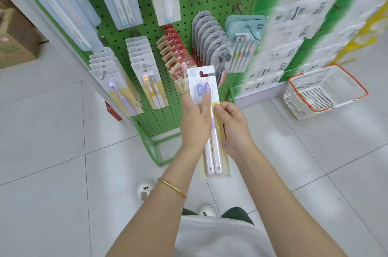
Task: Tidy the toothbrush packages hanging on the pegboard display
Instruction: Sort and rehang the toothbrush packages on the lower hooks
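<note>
Pale floor tiles [63, 130] underfoot, white shoes [146, 189] at the bottom, and both arms reach forward, a gold bangle [172, 188] on the left wrist. Left hand [195, 118] wraps the toothbrush package [215, 151] from its left side, thumb laid across the front just below the two brush heads. Right hand [233, 124] pinches the right edge, thumb on the front, fingers curled behind. The package is upright, tipped slightly, off any hook, held before the lower rows of the green pegboard [189, 0]. Behind it hang white-carded pairs [144, 63], red cards [176, 51] and grey ones [207, 34]. Farther right, a white basket [357, 82] with an orange rim sits on the floor. A cardboard box [14, 46] stands far left.
</note>
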The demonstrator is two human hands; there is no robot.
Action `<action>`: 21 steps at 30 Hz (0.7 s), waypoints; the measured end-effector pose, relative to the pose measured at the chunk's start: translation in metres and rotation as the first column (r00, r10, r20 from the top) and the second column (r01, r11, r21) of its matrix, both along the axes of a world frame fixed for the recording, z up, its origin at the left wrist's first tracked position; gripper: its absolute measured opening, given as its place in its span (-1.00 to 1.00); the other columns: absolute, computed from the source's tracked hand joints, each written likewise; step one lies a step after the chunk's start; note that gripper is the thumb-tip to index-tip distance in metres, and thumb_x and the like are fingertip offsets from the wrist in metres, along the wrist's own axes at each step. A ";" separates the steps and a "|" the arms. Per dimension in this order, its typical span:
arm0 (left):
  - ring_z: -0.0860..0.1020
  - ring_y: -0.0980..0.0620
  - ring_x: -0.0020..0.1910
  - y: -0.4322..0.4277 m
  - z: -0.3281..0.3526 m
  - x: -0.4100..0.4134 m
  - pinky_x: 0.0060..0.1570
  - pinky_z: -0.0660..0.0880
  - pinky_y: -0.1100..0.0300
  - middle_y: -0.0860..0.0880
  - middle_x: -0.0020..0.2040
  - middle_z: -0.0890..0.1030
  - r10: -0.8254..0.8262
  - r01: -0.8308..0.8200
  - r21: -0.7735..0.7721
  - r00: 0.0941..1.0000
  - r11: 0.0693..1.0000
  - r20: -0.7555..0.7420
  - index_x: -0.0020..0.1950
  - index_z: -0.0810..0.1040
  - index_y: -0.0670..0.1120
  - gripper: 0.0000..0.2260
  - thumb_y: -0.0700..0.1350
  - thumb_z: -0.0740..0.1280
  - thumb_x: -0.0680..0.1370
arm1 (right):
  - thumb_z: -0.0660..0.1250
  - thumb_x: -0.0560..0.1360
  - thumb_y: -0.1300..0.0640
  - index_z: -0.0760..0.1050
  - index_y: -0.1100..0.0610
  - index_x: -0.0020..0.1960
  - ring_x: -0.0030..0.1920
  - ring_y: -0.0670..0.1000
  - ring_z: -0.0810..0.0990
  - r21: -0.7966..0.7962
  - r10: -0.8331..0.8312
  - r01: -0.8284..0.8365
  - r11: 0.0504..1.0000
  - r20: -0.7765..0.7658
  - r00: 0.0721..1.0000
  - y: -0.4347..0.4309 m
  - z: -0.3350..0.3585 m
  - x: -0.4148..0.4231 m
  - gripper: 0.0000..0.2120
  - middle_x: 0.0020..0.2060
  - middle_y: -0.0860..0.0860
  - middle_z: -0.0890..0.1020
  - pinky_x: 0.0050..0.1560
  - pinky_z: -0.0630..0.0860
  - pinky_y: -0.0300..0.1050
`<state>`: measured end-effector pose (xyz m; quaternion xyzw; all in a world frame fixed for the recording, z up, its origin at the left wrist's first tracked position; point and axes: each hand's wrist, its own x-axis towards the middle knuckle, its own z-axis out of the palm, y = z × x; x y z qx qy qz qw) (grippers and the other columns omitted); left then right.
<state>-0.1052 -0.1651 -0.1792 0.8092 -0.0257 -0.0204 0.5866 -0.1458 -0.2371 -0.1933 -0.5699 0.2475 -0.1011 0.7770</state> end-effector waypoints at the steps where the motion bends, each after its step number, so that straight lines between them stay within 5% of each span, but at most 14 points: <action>1: 0.47 0.01 0.17 -0.001 -0.003 -0.003 0.08 0.39 0.21 0.02 0.21 0.48 -0.054 0.051 0.068 0.997 0.996 0.046 0.37 0.28 -0.13 -0.61 0.03 0.19 0.61 | 0.34 0.39 0.04 0.53 -0.03 -0.29 -0.16 0.10 0.42 0.023 -0.019 0.019 1.000 -0.005 1.000 -0.003 0.002 0.002 -0.90 -0.21 0.14 0.50 -0.10 0.39 0.01; 4: 0.31 0.01 0.41 0.001 -0.011 -0.013 0.29 0.35 0.13 -0.05 0.50 0.25 -0.178 0.159 0.202 0.980 0.966 0.083 0.54 0.03 -0.10 -0.42 0.05 0.17 0.61 | 0.34 0.39 0.02 0.55 -0.05 -0.31 -0.10 0.13 0.45 0.050 -0.053 0.054 0.997 -0.002 0.999 -0.011 0.006 0.007 -0.89 -0.16 0.16 0.53 -0.02 0.40 0.08; 9: 0.23 -0.04 0.46 0.009 -0.012 -0.032 0.29 0.29 0.08 -0.08 0.55 0.10 -0.385 0.362 0.321 0.923 0.875 0.009 0.56 -0.14 -0.04 -0.33 0.03 0.20 0.61 | 0.35 0.48 0.12 0.52 0.04 -0.27 -0.17 0.06 0.48 0.126 -0.144 0.146 0.981 -0.019 0.989 -0.029 0.004 0.015 -0.86 -0.24 0.07 0.56 -0.01 0.46 0.04; 13: 0.31 -0.01 0.38 0.015 -0.004 -0.032 0.15 0.33 0.17 -0.03 0.48 0.18 -0.555 0.537 0.369 0.829 0.759 -0.065 0.55 -0.11 0.09 -0.23 0.02 0.35 0.53 | 0.23 0.58 0.27 0.42 0.13 -0.21 -0.46 -0.07 0.52 0.282 -0.265 0.250 0.926 0.015 0.964 -0.043 0.008 0.021 -0.80 -0.44 -0.01 0.58 -0.36 0.52 -0.20; 17: 0.48 -0.09 0.15 0.015 0.007 -0.033 0.04 0.48 0.01 -0.05 0.34 0.24 -0.614 0.591 0.520 0.774 0.617 -0.151 0.54 -0.24 0.13 0.00 0.03 0.48 0.42 | 0.24 0.58 0.26 0.43 0.12 -0.19 -0.44 -0.07 0.53 0.314 -0.321 0.301 0.900 0.013 0.947 -0.047 0.013 0.021 -0.83 -0.43 -0.02 0.59 -0.30 0.53 -0.15; 21: 0.50 -0.10 0.08 0.013 0.010 -0.032 -0.12 0.45 0.08 -0.05 0.31 0.24 -0.619 0.573 0.626 0.765 0.529 -0.177 0.53 -0.32 0.09 0.09 0.09 0.51 0.37 | 0.24 0.58 0.25 0.44 0.13 -0.18 -0.42 -0.06 0.53 0.325 -0.359 0.334 0.885 0.021 0.933 -0.047 0.017 0.022 -0.84 -0.38 0.00 0.57 -0.25 0.52 -0.12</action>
